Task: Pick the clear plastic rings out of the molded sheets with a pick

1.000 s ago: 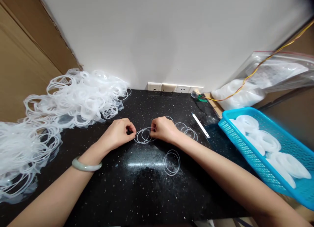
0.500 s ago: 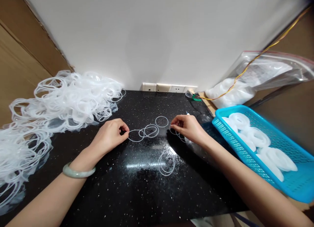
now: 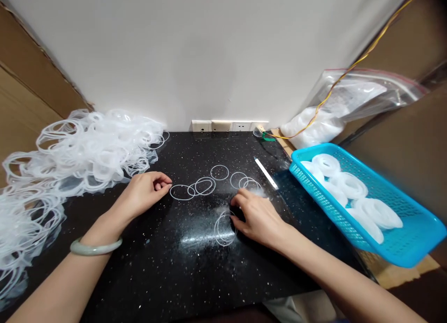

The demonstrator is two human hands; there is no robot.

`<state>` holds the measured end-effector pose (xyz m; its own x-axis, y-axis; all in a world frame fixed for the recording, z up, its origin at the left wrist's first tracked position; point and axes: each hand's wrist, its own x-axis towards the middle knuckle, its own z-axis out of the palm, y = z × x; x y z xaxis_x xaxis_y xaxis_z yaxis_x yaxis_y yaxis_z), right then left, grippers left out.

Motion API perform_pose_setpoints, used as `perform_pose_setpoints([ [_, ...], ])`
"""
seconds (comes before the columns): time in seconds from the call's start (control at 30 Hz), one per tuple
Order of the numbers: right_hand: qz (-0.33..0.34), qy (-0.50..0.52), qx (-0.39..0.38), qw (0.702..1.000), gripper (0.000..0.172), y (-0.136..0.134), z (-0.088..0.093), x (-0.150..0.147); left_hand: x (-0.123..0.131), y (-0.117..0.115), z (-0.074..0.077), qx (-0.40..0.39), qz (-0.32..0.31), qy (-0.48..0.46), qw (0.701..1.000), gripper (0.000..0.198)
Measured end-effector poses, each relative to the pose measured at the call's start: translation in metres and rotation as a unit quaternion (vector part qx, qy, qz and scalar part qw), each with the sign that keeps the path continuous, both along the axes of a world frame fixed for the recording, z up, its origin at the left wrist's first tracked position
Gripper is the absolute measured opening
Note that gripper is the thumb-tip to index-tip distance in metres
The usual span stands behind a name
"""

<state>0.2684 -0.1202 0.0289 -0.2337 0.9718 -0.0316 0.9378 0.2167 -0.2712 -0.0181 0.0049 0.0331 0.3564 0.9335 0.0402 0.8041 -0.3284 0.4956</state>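
Note:
Thin clear rings lie on the black speckled counter (image 3: 157, 276). My left hand (image 3: 148, 191) is at the left end of a row of rings, its fingertips drawn together beside the leftmost ring (image 3: 182, 199); nothing shows in them. Over the near pair of rings (image 3: 220, 243) is my right hand (image 3: 254, 216), thumb and index finger apart, the thumb tip at the pair's right edge. Behind that hand several overlapping rings (image 3: 238, 173) lie flat, and a single ring (image 3: 220, 165) sits at the middle.
A large heap of clear rings (image 3: 101, 146) covers the left side. On the right stands a blue basket (image 3: 412, 248) with bundled white rings (image 3: 377, 213). A white pen (image 3: 266, 173), wall sockets (image 3: 221, 126), a plastic bag (image 3: 314, 127) and a yellow cable (image 3: 326, 97) are farther back.
My right hand has moved nearer and slightly left, from the right-hand rings to the near pair, and its fingers have parted. The pen is now uncovered. The view has shifted slightly right.

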Motion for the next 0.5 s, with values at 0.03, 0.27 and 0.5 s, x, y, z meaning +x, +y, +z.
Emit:
perform_pose_setpoints([
  [0.03,0.001,-0.026,-0.003,1.000,0.018,0.002,0.001,-0.003,-0.002,0.000,0.003,0.000,-0.001,-0.007,1.000,0.023],
  [0.27,0.000,-0.026,-0.072,0.997,0.007,0.019,0.009,-0.008,0.025,-0.027,0.017,-0.055,-0.085,-0.063,0.993,0.030],
  [0.5,0.028,0.206,-0.022,0.978,0.003,-0.007,0.018,-0.009,0.082,-0.081,0.007,-0.206,-0.200,-0.099,0.953,0.025],
])
